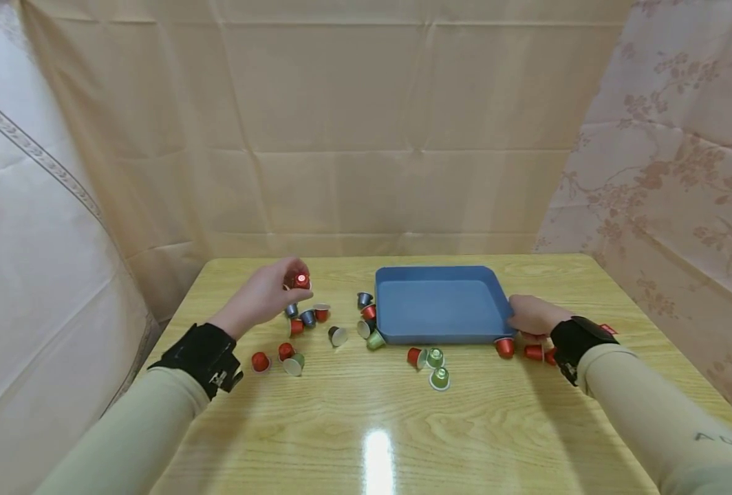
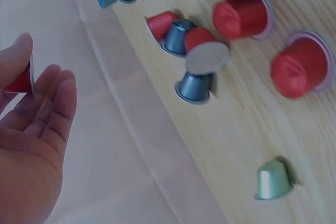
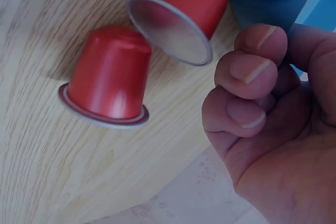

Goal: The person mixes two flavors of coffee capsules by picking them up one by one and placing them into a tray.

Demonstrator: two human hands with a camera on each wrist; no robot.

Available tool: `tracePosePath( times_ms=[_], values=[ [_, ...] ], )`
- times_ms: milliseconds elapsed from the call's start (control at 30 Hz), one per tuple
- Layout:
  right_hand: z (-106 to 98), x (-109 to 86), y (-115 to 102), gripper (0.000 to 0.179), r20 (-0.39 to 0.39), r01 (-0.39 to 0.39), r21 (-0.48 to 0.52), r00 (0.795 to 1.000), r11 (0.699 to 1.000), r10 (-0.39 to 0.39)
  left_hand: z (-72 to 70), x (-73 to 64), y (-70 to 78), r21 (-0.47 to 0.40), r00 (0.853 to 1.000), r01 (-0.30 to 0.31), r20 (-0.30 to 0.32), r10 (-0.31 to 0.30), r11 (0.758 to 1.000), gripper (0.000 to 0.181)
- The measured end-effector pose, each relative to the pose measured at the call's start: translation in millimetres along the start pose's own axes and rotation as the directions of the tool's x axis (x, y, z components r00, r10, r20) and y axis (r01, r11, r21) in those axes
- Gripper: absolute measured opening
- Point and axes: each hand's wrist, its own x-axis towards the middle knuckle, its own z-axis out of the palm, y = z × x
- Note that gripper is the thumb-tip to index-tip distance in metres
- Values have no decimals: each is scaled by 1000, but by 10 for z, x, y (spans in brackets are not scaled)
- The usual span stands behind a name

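Note:
Between the thumb and fingers of my left hand (image 1: 270, 289) is a red coffee capsule (image 1: 302, 281), held above the table's far left part. In the left wrist view part of that capsule (image 2: 21, 82) shows, its rim toward the fingers. Below this hand lie blue capsules (image 1: 307, 317) and red capsules (image 1: 296, 327). My right hand (image 1: 534, 315) grips the right edge of a shallow blue tray (image 1: 440, 339), fingers curled in the right wrist view. A red capsule (image 1: 505, 347) sits at the tray's front right corner. Two more red capsules (image 3: 110, 74) lie beside this hand.
A green capsule (image 1: 375, 340) and several others crowd the tray's left side. In front of it are a red capsule (image 1: 414, 357) and two green capsules (image 1: 439, 378). More red capsules (image 1: 261, 361) lie front left. A beige cloth (image 1: 341, 137) hangs behind the wooden table (image 1: 316, 426).

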Motion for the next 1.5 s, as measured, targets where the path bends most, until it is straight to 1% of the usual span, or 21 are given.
tracePosePath(
  times_ms=[67,233,333,500,600,700,833,900,1067,1167,1300,1500],
  values=[
    [8,8,-19,13,9,3,-10,1000,1000,-3,23,37,45,-2,1000,-11,-1,11,1000,29],
    [26,34,-60,33,24,16,-45,1000,999,-15,93,119,124,49,999,-39,-32,41,998,31],
    [28,37,-102,36,39,16,-35,999,999,-15,136,165,170,78,997,-63,-40,67,995,31],
    [30,20,-180,42,44,30,-49,999,998,-28,209,239,271,73,994,-104,-11,105,992,30],
    [31,2,-228,44,45,42,-57,998,997,-39,262,278,320,74,993,-116,7,116,990,29],
    [37,-8,-262,45,49,50,-61,998,997,-47,318,303,363,91,990,-139,20,138,986,29],
    [63,-7,-283,45,52,36,-52,998,998,-33,381,331,403,114,985,-173,32,170,978,30],
    [76,-3,-291,44,53,17,-42,998,999,-15,406,347,419,121,984,-178,42,174,977,28],
    [103,7,-315,40,53,-21,-35,998,999,22,467,394,449,138,985,-167,73,158,976,26],
    [122,9,-331,38,52,-12,-24,999,1000,13,504,425,460,153,984,-172,81,161,973,24],
    [142,8,-355,40,58,-9,1,998,1000,9,556,467,470,169,980,-191,90,178,967,20],
    [153,19,-386,43,61,16,-45,998,999,-13,621,530,519,224,975,-210,121,186,952,19]
  ],
)
